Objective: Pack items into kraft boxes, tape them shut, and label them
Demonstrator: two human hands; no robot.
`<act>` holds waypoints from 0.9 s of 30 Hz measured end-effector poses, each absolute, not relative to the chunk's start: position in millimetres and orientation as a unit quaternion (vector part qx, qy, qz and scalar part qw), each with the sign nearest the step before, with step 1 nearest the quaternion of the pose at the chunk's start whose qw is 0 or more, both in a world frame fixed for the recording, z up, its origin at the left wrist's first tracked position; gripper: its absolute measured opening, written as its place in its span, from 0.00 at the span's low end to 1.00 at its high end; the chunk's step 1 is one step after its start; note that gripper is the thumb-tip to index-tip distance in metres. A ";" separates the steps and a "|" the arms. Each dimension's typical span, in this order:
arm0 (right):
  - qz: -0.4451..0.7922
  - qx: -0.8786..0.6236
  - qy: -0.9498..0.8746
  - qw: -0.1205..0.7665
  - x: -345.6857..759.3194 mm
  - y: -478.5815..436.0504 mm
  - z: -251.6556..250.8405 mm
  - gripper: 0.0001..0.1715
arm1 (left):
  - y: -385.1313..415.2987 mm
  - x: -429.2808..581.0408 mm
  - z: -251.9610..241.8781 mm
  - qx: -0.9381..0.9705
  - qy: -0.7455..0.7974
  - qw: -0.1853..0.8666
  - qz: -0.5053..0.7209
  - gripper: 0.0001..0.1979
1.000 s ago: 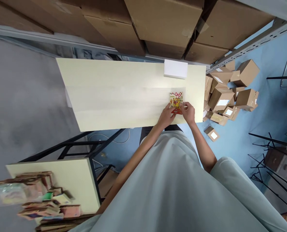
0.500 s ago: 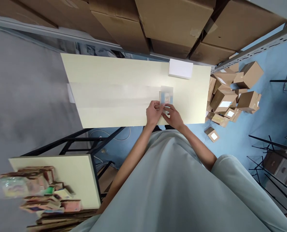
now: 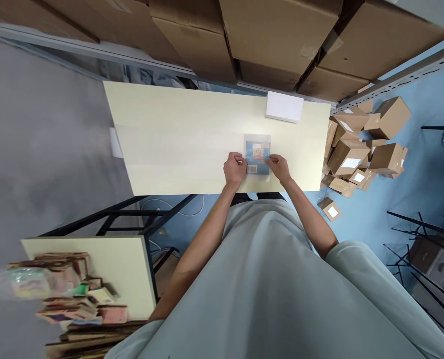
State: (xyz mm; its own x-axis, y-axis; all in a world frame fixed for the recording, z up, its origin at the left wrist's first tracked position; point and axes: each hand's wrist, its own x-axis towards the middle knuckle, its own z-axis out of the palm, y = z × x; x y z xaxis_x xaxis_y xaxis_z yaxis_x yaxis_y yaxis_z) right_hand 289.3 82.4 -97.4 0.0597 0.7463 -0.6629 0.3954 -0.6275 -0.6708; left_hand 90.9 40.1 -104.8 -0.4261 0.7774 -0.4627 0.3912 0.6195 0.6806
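Note:
A flat blue packet (image 3: 258,165) with a small picture and a white barcode label lies inside a clear plastic bag (image 3: 257,137), whose edges stick out past it. Both rest on the cream tabletop (image 3: 184,124), near its front edge. My left hand (image 3: 236,168) is closed at the left edge of the bag, fingers curled. At the right edge, my right hand (image 3: 280,167) pinches the bag between thumb and fingers. The fingertips partly hide both side edges.
A white box (image 3: 284,106) sits at the table's back edge. Large cardboard boxes (image 3: 278,35) fill the shelf beyond. Smaller cartons (image 3: 349,154) are piled on the blue floor to the right. A side table (image 3: 128,279) at lower left carries stacked packages.
My hands have moved apart, from together over the packet's near end to its two sides. The blue packet and its barcode now show almost fully. The view has shifted slightly.

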 end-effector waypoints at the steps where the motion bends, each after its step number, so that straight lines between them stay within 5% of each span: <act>1: 0.552 -0.716 -0.397 0.161 285.8 82.2 -98.2 0.19 | 38.8 93.4 -103.6 0.370 0.808 0.388 0.243 0.10; 17: 0.496 -0.668 -0.524 0.184 235.3 56.8 -39.4 0.16 | 23.2 86.7 -99.2 0.443 0.746 0.437 0.238 0.19; 24: 0.456 -0.652 -0.587 0.146 178.5 50.1 -29.9 0.12 | 29.4 34.1 -97.5 0.349 0.656 0.609 0.280 0.18; 27: 0.434 -0.669 -0.592 0.117 151.8 46.4 -34.9 0.12 | 22.6 6.3 -92.1 0.312 0.666 0.599 0.317 0.13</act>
State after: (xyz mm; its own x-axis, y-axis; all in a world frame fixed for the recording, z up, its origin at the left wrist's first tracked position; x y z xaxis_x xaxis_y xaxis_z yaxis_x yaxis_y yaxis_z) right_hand 151.8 46.4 -34.9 -0.0773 0.8929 -0.4435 0.6904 -0.2730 -0.6699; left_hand 6.3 22.6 -92.1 -0.0880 0.7959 -0.5990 0.0362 0.6035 0.7965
